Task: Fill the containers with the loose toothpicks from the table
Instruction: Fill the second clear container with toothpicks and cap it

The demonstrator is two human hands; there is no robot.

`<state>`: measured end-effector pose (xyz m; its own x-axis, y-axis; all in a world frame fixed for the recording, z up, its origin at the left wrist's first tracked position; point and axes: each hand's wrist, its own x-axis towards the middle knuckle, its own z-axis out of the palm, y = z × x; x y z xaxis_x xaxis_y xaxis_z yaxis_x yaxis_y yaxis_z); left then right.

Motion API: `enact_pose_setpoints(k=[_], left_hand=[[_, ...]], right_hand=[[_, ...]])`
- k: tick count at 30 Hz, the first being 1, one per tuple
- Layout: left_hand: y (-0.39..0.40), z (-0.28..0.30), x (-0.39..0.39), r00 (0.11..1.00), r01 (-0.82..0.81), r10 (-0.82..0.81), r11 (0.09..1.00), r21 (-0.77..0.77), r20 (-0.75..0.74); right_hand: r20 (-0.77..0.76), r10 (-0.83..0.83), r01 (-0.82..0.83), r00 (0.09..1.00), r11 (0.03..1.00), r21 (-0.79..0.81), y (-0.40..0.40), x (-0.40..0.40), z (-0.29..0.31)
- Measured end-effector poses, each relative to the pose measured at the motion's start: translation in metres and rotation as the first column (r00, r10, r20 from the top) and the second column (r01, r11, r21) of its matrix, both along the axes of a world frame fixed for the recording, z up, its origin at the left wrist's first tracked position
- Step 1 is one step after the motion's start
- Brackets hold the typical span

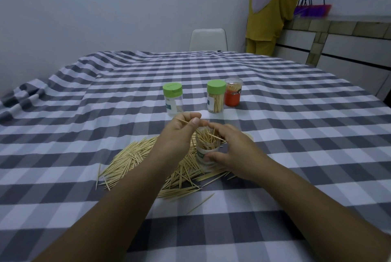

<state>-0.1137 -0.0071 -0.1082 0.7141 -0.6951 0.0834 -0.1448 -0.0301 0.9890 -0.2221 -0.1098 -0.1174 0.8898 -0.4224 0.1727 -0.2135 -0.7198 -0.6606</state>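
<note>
The left hand [182, 129] pinches a single toothpick [183, 121] between thumb and fingertips, its long axis running roughly from 10 to 4 o'clock, the near tip aimed down toward the open container [208, 145]. That container stands just at 4 o'clock from the left grip, close beside it, already bristling with toothpicks. The right hand [230, 147] curls round it from the 3 o'clock side, thumb on its label and fingers over the rim, steadying it. So the coming move looks short: tip the pick more upright and drop it in, the left hand being the nearer (the right seems only to hold the jar).

The loose toothpicks [135, 156] lie in a broad heap on the counter [84, 130], fanning out from the container toward 8 and 6 o'clock, with strays further out; plenty remains to gather.

At 12 o'clock stand two green-lidded jars, the left one [172, 98] almost bare, the right one [216, 96] well filled, and an orange jar [233, 92] touching or just beside it. The counter wears a grey and white checked cloth. Beyond are a white chair [208, 39], a pale wall, and another person [270, 9] at a sideboard.
</note>
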Motion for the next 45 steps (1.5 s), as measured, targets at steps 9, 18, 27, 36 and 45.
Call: enact_pose_setpoints(k=[9,18,27,36,45], left_hand=[[0.006,0.005,-0.012,0.992,0.113,-0.121,0.982,0.152,0.041],[0.01,0.005,-0.003,0.981,0.136,-0.155,0.978,0.157,0.115],[0.005,-0.008,0.005,0.621,-0.025,-0.029,0.998,0.057,0.783],[0.002,-0.008,-0.003,0.412,-0.081,-0.088,0.988,0.132,0.907],[0.002,-0.008,0.005,0.506,-0.185,0.033,0.98,0.071,0.862]], right_hand=[[-0.003,-0.002,0.002,1.0,1.0,-0.024,-0.001,0.0,0.0],[-0.005,-0.011,0.011,1.0,1.0,-0.028,-0.002,0.001,-0.003],[0.0,-0.013,0.013,1.0,1.0,-0.021,-0.002,0.001,-0.003],[-0.004,-0.003,0.002,1.0,1.0,-0.023,-0.004,0.003,-0.004],[0.028,0.004,-0.004,1.0,1.0,-0.008,-0.002,0.001,-0.002]])
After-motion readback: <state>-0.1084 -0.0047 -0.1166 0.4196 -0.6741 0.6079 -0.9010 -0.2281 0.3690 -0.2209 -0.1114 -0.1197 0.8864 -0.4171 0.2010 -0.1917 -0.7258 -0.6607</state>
